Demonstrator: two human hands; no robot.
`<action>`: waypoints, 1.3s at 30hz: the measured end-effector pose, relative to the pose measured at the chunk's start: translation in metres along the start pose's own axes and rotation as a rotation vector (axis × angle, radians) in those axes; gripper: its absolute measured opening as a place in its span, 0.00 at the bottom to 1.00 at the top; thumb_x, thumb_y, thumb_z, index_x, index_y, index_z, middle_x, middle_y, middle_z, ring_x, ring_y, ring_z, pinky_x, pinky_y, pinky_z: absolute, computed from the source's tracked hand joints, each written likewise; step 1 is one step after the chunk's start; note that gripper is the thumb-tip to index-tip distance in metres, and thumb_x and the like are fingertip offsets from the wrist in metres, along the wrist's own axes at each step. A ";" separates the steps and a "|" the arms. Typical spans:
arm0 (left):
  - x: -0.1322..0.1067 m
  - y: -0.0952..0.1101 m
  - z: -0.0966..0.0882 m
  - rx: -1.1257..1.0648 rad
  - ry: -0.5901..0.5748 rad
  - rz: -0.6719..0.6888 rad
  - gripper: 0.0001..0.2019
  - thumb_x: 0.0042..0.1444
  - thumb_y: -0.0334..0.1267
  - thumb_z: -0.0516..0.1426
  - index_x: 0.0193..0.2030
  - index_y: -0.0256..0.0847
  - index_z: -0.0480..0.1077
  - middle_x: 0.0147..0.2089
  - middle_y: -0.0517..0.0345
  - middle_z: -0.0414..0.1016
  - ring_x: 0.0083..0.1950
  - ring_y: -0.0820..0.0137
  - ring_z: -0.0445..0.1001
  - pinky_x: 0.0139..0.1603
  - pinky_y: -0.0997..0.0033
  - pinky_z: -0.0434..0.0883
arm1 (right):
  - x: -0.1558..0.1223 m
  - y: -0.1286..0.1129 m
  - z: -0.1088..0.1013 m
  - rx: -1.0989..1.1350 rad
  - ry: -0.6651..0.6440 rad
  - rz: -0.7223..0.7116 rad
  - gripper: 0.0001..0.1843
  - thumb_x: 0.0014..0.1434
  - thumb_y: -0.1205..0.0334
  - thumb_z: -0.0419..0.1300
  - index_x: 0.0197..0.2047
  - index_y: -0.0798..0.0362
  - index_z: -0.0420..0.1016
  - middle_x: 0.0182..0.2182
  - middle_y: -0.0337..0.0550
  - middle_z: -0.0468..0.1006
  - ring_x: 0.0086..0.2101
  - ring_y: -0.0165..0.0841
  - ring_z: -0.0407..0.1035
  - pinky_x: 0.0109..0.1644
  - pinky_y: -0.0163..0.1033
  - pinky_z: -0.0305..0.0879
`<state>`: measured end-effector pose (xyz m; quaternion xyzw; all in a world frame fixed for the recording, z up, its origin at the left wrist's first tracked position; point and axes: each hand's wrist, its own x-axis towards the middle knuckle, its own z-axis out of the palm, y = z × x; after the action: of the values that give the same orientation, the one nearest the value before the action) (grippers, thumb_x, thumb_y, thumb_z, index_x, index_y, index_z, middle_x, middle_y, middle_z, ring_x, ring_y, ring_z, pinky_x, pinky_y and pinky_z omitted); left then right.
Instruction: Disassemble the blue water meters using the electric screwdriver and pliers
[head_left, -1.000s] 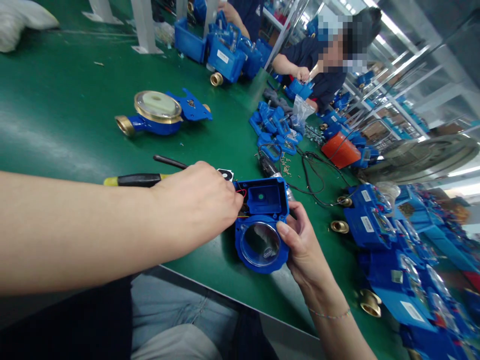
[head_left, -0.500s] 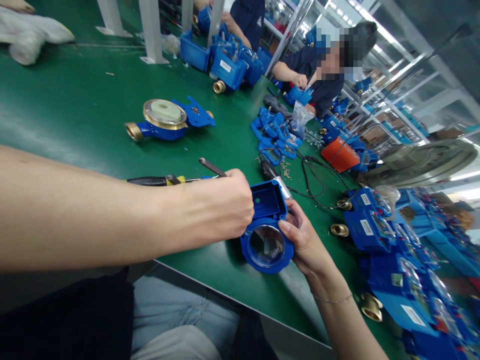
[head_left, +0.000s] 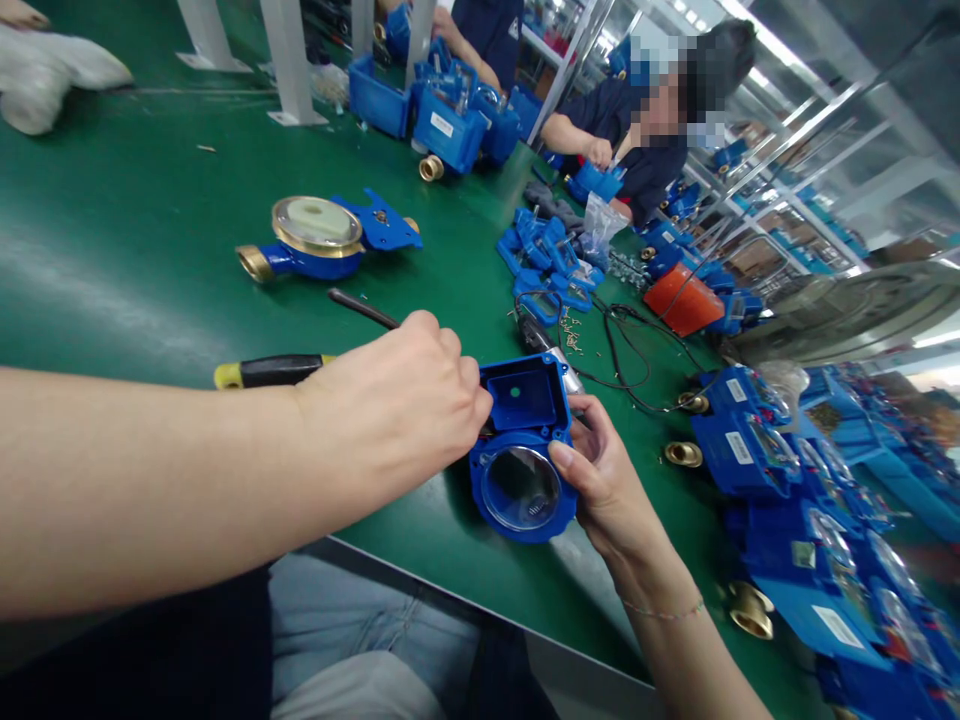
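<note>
The left hand [head_left: 409, 390] and right hand [head_left: 600, 465] are bare — so are both forearms, as far as they show. A thin bracelet [head_left: 664, 613] circles the lower right forearm, a fine strand that seems to carry tiny coloured beads, though it is too small to be sure. Faded light-blue jeans [head_left: 352, 612] show creases and a rounded, paler greyish area — with dark, near-black clothing [head_left: 142, 655] on the left.

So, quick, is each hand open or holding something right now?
Left hand: closed around a slim dark tool.
Right hand: closed on the blue housing, gripping its side.
</note>
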<state>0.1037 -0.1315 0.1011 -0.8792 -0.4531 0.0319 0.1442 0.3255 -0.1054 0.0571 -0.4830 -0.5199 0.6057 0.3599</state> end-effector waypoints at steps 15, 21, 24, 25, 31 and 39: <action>0.011 0.004 -0.014 -0.076 -0.243 -0.019 0.06 0.56 0.28 0.57 0.38 0.38 0.76 0.32 0.46 0.78 0.30 0.58 0.76 0.23 0.66 0.59 | -0.005 0.003 0.004 0.003 0.051 -0.036 0.31 0.44 0.51 0.76 0.45 0.45 0.64 0.40 0.38 0.77 0.41 0.36 0.72 0.48 0.41 0.66; 0.009 0.006 -0.012 -0.076 -0.172 -0.052 0.07 0.52 0.25 0.59 0.35 0.38 0.77 0.31 0.45 0.78 0.27 0.59 0.75 0.21 0.68 0.58 | -0.009 0.002 0.007 -0.018 0.080 -0.053 0.32 0.43 0.50 0.76 0.45 0.45 0.64 0.40 0.39 0.76 0.41 0.37 0.71 0.41 0.38 0.66; 0.010 0.007 -0.012 -0.075 -0.179 -0.055 0.07 0.52 0.25 0.59 0.35 0.38 0.77 0.31 0.45 0.79 0.27 0.59 0.75 0.21 0.68 0.59 | -0.011 0.003 0.008 -0.009 0.086 -0.056 0.31 0.43 0.50 0.76 0.45 0.44 0.64 0.40 0.38 0.76 0.38 0.35 0.71 0.41 0.38 0.66; 0.010 0.007 -0.012 -0.071 -0.189 -0.051 0.08 0.52 0.25 0.58 0.35 0.38 0.77 0.31 0.45 0.79 0.27 0.59 0.76 0.21 0.68 0.59 | -0.011 0.003 0.008 -0.006 0.090 -0.054 0.31 0.44 0.51 0.76 0.45 0.44 0.64 0.40 0.38 0.77 0.38 0.34 0.71 0.41 0.38 0.66; 0.012 0.004 -0.014 -0.064 -0.258 -0.001 0.12 0.57 0.24 0.54 0.40 0.40 0.77 0.32 0.49 0.79 0.30 0.60 0.77 0.22 0.68 0.57 | -0.010 0.003 0.007 0.012 0.082 -0.066 0.30 0.45 0.51 0.76 0.45 0.45 0.64 0.39 0.39 0.78 0.37 0.34 0.71 0.41 0.38 0.67; 0.016 0.001 -0.018 0.027 -0.146 0.085 0.11 0.54 0.22 0.55 0.34 0.37 0.77 0.28 0.49 0.78 0.25 0.62 0.73 0.21 0.67 0.50 | 0.000 0.003 -0.001 -0.026 0.040 -0.053 0.29 0.44 0.50 0.75 0.45 0.46 0.66 0.40 0.39 0.76 0.42 0.36 0.72 0.51 0.41 0.68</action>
<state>0.1172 -0.1229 0.1195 -0.8909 -0.4241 0.1083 0.1212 0.3269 -0.1062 0.0538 -0.4858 -0.5329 0.5795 0.3798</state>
